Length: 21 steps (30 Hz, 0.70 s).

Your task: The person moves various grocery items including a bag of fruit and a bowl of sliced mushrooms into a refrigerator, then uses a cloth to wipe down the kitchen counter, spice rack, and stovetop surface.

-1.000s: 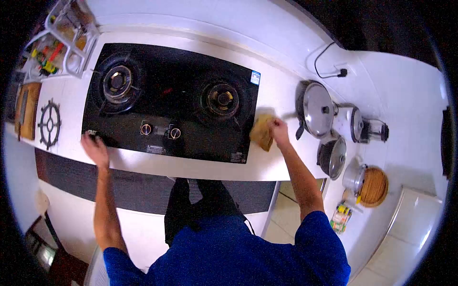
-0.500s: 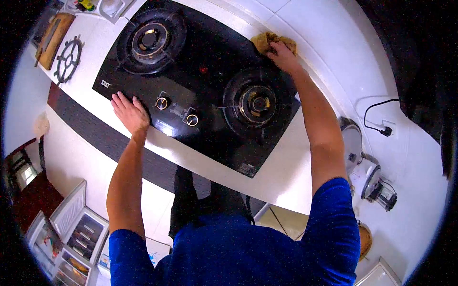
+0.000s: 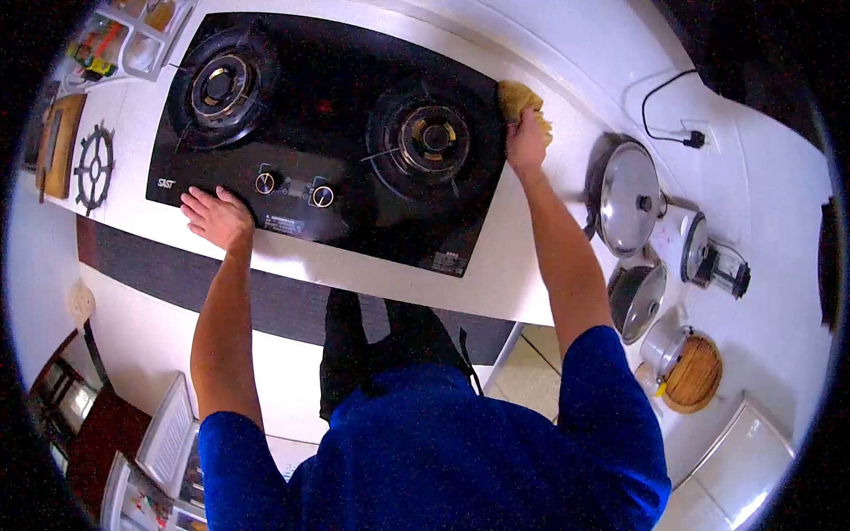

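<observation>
A black two-burner gas stove is set in the white counter below me. My right hand grips a yellow-brown cleaning cloth at the stove's back right corner, partly over the counter. Flat on the front left edge rests my left hand, its fingers stretched out and holding nothing. To its right are two round control knobs. The left burner and the right burner stand without the loose pan support, which lies on the counter at the left.
Along the right stand a lidded pan, a smaller lidded pot and a jar with a round wooden lid. A black plug sits in the wall. At the left are a wooden board and a white rack.
My right hand has moved the cloth from the stove's back edge round to its right corner. The view has shifted, showing more of the right side. My left hand stays on the front edge.
</observation>
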Motion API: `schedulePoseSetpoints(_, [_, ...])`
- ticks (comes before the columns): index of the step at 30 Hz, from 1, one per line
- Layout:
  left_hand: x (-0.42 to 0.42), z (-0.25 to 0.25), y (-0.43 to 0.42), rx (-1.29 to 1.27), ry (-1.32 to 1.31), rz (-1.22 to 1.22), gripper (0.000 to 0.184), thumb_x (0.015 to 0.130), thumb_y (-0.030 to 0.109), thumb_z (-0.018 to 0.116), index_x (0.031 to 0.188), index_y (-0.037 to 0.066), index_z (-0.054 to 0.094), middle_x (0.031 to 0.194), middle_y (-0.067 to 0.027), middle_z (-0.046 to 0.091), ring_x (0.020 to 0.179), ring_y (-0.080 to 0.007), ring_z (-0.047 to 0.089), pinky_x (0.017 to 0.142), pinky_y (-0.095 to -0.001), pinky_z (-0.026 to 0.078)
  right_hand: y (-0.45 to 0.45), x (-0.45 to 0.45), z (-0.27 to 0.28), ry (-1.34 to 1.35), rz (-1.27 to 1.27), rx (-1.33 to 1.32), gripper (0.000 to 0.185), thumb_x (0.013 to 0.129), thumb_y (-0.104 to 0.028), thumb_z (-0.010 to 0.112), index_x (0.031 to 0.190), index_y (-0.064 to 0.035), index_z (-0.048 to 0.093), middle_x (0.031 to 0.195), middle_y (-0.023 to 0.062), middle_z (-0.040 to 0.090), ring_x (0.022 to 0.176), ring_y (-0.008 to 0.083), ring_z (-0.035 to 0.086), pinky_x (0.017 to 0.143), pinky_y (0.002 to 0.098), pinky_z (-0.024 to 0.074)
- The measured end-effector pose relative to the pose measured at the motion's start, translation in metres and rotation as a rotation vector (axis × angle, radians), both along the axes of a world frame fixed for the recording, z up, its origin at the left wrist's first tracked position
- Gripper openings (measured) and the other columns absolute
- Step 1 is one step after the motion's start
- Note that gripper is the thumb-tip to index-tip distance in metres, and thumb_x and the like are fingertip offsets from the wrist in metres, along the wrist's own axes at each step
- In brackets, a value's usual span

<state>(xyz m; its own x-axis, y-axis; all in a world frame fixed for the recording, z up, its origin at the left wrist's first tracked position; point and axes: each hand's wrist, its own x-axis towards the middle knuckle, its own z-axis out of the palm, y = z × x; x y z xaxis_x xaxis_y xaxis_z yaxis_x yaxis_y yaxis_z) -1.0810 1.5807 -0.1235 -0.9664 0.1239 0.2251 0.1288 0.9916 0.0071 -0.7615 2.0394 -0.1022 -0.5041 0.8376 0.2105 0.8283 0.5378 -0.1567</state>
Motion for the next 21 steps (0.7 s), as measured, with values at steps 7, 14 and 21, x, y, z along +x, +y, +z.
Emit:
schedulePoseSetpoints(7, [-0.007,-0.013,-0.01,0.017,0.033,-0.021,0.064,0.099,0.044,0.039,0.147,0.001,0.035,0.155,-0.0198,0.03,0.143,-0.0397,0.027,0.113,-0.0568,0.025,-0.122,0.05,0.018,-0.006,-0.097,-0.298,0.034,0.087,-0.024,0.058,0.119,-0.0156,0.05,0.097,0.02,0.067,0.092,0.0428,0.064,0.076,0.0536,0.0507])
schedulePoseSetpoints(14, [-0.069,0.002,-0.095,0.8,-0.682,-0.36,0.07,0.091,0.036,0.063,0.141,-0.008,0.04,0.145,-0.0289,0.041,0.135,-0.0378,0.04,0.113,-0.0397,0.031,-0.264,0.101,0.024,-0.222,-0.168,-0.348,0.035,0.086,-0.023,0.06,0.119,-0.0144,0.052,0.086,0.0192,0.067,0.078,0.0404,0.066,0.075,0.0521,0.052])
schedulePoseSetpoints(21, [0.04,0.007,-0.275,0.664,-0.534,-0.358,0.053,0.096,0.015,0.057,0.141,-0.007,0.04,0.137,-0.0254,0.049,0.125,-0.0319,0.051,0.106,-0.0393,0.039,-0.298,0.174,0.059,0.117,0.117,-0.641,0.033,0.086,-0.026,0.064,0.114,-0.0082,0.061,0.091,0.0176,0.069,0.083,0.0383,0.066,0.075,0.0455,0.0524])
